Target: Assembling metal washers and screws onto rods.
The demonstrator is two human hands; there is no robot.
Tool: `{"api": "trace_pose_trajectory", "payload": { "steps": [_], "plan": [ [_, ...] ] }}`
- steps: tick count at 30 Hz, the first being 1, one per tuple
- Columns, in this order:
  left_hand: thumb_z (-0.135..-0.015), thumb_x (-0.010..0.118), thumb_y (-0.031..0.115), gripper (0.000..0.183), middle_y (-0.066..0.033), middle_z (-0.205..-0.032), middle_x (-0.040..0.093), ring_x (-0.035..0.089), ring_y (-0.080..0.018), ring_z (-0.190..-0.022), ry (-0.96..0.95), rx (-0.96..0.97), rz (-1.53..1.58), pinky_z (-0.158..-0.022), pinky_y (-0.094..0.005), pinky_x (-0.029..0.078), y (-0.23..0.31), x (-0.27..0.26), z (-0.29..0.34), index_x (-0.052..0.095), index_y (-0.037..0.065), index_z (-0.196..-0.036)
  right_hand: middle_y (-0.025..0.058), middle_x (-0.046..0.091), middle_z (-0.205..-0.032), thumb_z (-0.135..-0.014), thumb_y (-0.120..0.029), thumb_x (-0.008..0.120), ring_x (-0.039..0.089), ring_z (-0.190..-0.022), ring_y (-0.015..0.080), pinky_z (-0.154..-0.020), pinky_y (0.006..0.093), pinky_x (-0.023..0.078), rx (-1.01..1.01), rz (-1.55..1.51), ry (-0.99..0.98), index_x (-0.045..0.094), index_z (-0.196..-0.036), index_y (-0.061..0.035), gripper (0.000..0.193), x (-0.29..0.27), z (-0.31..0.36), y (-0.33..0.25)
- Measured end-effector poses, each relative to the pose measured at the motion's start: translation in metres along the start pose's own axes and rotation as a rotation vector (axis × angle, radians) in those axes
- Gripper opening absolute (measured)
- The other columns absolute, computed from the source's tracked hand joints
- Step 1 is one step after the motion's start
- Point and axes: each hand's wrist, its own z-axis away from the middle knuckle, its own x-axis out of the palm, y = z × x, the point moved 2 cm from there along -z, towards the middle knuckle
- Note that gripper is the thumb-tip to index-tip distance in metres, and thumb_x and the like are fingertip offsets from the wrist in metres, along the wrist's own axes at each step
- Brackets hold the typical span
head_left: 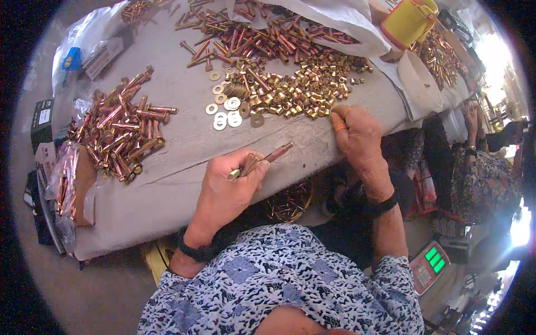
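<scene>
My left hand (229, 181) is closed around a few copper-coloured anchor bolts (276, 152) above the table's near edge. One bolt's threaded tip points right, away from the fingers. My right hand (360, 137) has its fingers curled together at the right edge of a heap of small brass-coloured nuts (301, 89). What its fingertips hold, if anything, is hidden. Flat round washers (234, 118) lie left of the nuts. Behind them spreads a pile of loose bolts (279, 42). Bolts with parts fitted on them (123, 128) form another pile on the left.
A cardboard box with bagged bolts (67, 184) stands at the table's left edge. At the back right are a yellow jug (409, 22) and a white bowl (419, 82). Below right sits a scale with a lit green display (429, 267). Another person (486, 178) is at far right.
</scene>
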Motion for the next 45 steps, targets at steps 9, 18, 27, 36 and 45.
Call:
{"api": "trace_pose_trajectory", "payload": {
  "steps": [9,18,27,36,45],
  "plan": [
    [-0.083,0.057,0.011,0.015,0.0014,-0.055,0.050,0.044,-0.0041,-0.053,0.022,-0.044,0.018,-0.048,-0.0231,0.036,0.000,-0.001,-0.001,0.057,0.001,-0.071,0.0127,0.058,-0.071,-0.079,-0.015,0.060,0.058,-0.062,0.0312,-0.054,0.0406,0.046,-0.113,0.036,0.020,0.057,-0.084,-0.0067,0.010,0.010,0.002,-0.022],
    [-0.083,0.057,0.012,0.018,0.0010,-0.055,0.050,0.045,-0.0043,-0.052,0.048,-0.015,0.031,-0.047,-0.0231,0.035,-0.004,0.001,-0.003,0.055,0.001,-0.069,0.0132,0.057,-0.069,-0.079,-0.015,0.061,0.057,-0.063,0.0328,-0.055,0.0406,0.046,-0.149,-0.108,-0.026,0.056,-0.084,-0.0061,0.011,0.003,0.002,-0.023],
    [-0.082,0.058,0.010,0.012,0.0018,-0.055,0.050,0.045,-0.0042,-0.052,0.064,0.023,0.041,-0.046,-0.0232,0.036,0.001,0.003,-0.001,0.059,0.000,-0.076,0.0142,0.062,-0.075,-0.081,-0.016,0.059,0.061,-0.067,0.0281,-0.060,0.0357,0.048,0.086,-0.305,-0.176,0.058,-0.092,-0.0030,0.017,-0.002,0.002,-0.016],
    [-0.081,0.058,0.009,0.012,0.0010,-0.055,0.049,0.043,-0.0050,-0.052,0.081,0.068,0.030,-0.046,-0.0244,0.036,-0.009,0.003,-0.004,0.059,0.000,-0.074,0.0027,0.059,-0.076,-0.081,-0.001,0.053,0.057,-0.063,0.0098,-0.056,0.0235,0.046,0.265,-1.099,-0.370,0.060,-0.097,-0.0018,0.017,0.007,0.011,-0.056],
    [-0.079,0.060,0.010,0.013,-0.0101,-0.055,0.048,0.043,-0.0093,-0.052,0.119,0.115,-0.050,-0.048,-0.0295,0.038,-0.014,0.004,-0.006,0.056,-0.002,-0.073,0.0036,0.060,-0.080,-0.083,-0.002,0.053,0.057,-0.063,0.0095,-0.057,0.0238,0.047,0.285,-1.179,-0.290,0.060,-0.096,-0.0019,0.015,0.005,0.012,-0.067]
  ]
}}
